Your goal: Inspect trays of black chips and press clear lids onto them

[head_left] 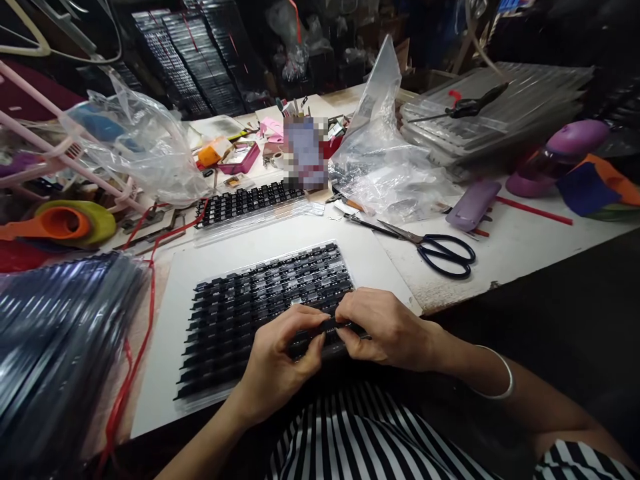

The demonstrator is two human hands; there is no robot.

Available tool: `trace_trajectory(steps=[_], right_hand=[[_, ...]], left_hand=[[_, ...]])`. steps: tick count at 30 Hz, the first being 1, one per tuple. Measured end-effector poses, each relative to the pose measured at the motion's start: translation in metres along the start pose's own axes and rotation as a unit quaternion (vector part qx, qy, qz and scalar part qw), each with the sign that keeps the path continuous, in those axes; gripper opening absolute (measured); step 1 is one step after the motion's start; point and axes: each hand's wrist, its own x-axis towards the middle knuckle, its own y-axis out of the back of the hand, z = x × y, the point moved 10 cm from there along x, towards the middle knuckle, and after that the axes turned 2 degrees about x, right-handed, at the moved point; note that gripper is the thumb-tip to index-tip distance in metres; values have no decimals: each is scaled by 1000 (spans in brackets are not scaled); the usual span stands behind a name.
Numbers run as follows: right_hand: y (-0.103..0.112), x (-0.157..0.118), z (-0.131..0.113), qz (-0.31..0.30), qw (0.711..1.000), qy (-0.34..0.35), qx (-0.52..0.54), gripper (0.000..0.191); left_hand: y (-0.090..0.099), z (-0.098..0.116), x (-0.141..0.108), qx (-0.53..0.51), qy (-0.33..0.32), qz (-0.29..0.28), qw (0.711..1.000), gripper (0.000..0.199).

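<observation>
My left hand (280, 357) and right hand (385, 330) pinch a small black part (334, 325) by its ends over the tray (235, 313); it seems light, stiff and probably fragile.

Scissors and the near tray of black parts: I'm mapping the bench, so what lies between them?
In the head view, only bare white tabletop separates the scissors from the near tray of black parts.

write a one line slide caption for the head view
Left hand and right hand pinch a small black part over a clear tray of black components, scissors nearby.
</observation>
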Motion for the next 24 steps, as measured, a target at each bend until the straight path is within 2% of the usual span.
trace_trajectory(steps=[4, 9, 13, 16, 19, 24], right_hand=[[0, 0, -5, -3, 1000, 13, -12, 16], [-1, -2, -5, 9, 1000, 22, -16, 16], [-3, -6, 10, 4, 998, -45, 42, 11], [-7, -11, 17, -13, 991, -91, 100, 7], [-8, -13, 11, 4, 992, -84, 91, 8], [-11, -13, -6, 25, 997, -51, 57, 12]], left_hand=[[-1, 7, 0, 7, -17, 8, 1000, 22], [-3, 4, 0, 11, -16, 6, 1000, 23], [-10, -7, -4, -15, 34, -22, 999, 20], [-13, -16, -9, -57, 91, -16, 994, 14], [-13, -19, -14, -70, 115, 7, 991, 11], [-11, -16, -18, -34, 107, 22, 993, 10]])
